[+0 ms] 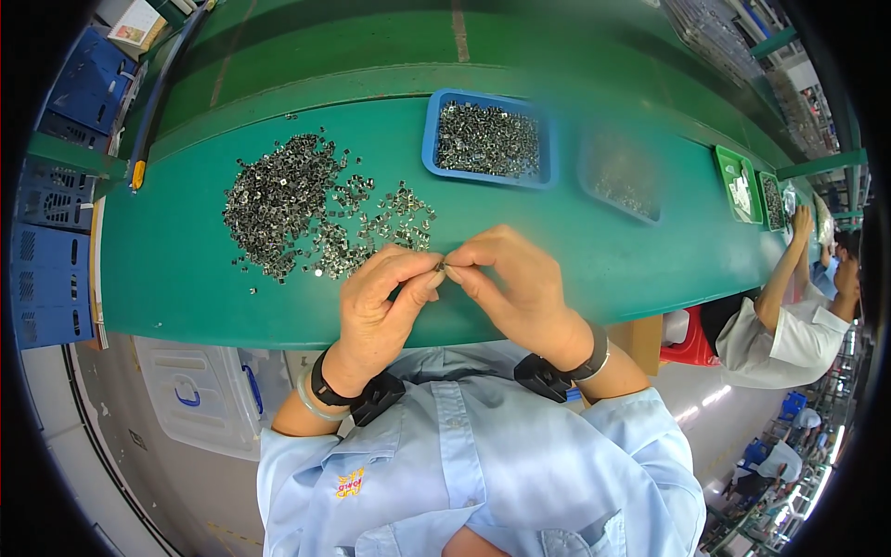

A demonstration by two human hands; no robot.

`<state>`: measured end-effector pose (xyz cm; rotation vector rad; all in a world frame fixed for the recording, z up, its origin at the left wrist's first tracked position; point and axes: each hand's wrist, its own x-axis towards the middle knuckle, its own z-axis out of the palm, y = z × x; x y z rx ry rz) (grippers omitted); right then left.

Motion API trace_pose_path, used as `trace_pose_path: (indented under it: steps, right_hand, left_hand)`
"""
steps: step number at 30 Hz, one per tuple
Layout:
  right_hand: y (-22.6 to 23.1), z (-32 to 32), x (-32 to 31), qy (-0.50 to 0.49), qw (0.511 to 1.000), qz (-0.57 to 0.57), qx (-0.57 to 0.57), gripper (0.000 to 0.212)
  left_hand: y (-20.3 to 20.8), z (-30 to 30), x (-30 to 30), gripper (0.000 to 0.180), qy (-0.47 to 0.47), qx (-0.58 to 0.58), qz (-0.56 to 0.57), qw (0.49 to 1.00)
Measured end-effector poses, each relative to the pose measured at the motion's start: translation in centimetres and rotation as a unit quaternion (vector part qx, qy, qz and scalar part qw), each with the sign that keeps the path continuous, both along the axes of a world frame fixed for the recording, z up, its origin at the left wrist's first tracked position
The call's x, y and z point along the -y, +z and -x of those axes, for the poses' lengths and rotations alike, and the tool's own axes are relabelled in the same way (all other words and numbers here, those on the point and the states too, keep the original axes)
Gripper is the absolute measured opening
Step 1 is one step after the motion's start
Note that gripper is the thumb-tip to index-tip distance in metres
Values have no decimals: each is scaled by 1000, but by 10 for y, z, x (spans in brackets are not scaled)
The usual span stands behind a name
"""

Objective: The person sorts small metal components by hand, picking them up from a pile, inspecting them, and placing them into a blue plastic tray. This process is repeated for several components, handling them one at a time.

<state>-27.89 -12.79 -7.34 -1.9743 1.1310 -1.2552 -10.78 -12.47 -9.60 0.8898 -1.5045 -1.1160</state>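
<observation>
Just above the table's near edge, my left hand [382, 295] and my right hand [516, 281] meet fingertip to fingertip. Both are closed in a pinch on one small dark metal part [441, 266], mostly covered by the fingers. Beyond my left hand lies a large heap of small shiny metal parts [281, 200]. A thinner spread of loose parts [394, 220] reaches from the heap almost to my left fingers. Farther off, a blue tray [430, 141] holds many similar small metal pieces.
Right of the blue tray, a second tray [640, 215] of small parts appears blurred. Green trays [723, 172] stand at the green table's [557, 227] far right, near a co-worker [789, 339]. Blue crates [51, 283] stack at the left; a clear lidded bin [200, 395] sits below.
</observation>
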Motion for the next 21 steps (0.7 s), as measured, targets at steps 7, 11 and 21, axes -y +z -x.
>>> trace_pose_path:
  steps: [7, 11, 21]
  right_hand:
    - [0, 0, 0, -4, 1000, 4, -10, 14]
    - [0, -1, 0, -4, 1000, 4, -2, 15]
    - [-1, -1, 1, -8, 1000, 21, -6, 15]
  left_hand:
    - [1, 2, -2, 13, 12, 11, -25, 1000]
    - [2, 4, -2, 13, 13, 10, -21, 1000]
    - [1, 5, -3, 12, 8, -11, -50, 999]
